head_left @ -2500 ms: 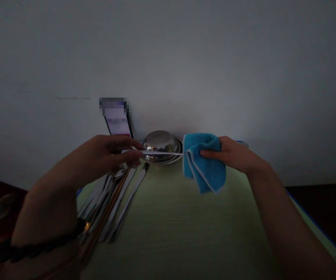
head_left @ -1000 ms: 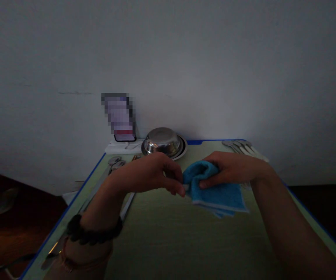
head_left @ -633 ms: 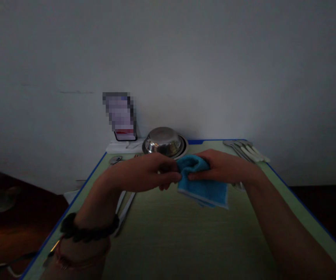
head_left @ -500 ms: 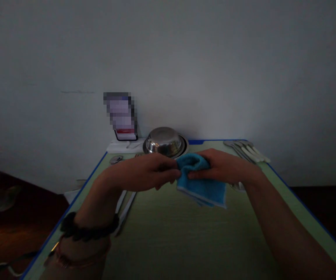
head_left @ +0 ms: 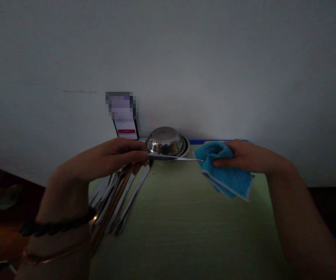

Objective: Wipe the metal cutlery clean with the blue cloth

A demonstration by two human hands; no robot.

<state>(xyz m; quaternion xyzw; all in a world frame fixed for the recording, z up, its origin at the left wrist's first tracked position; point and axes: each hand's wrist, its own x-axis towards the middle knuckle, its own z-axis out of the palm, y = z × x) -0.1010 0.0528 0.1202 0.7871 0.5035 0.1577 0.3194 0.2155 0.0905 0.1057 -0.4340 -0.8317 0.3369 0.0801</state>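
A slim metal piece of cutlery [head_left: 172, 158] lies level between my hands, above the pale green tabletop; its exact kind is hard to tell. My left hand [head_left: 114, 158] pinches its left end between thumb and fingers. My right hand [head_left: 246, 157] is closed on a blue cloth [head_left: 228, 177], bunched at the top with its lower corners hanging loose. The cutlery's right tip meets the left edge of the cloth. Below my left hand lie several metal utensils [head_left: 134, 198] and brown chopsticks [head_left: 112, 206], partly covered by my wrist.
An upturned shiny metal bowl [head_left: 165, 140] rests on another metal dish at the table's back edge. A phone [head_left: 125, 120] stands against the grey wall to its left. The table [head_left: 191, 233] has a blue edge trim.
My hands have moved apart, my left hand leftward and my right hand rightward with the cloth. A length of the metal cutlery now shows between them.
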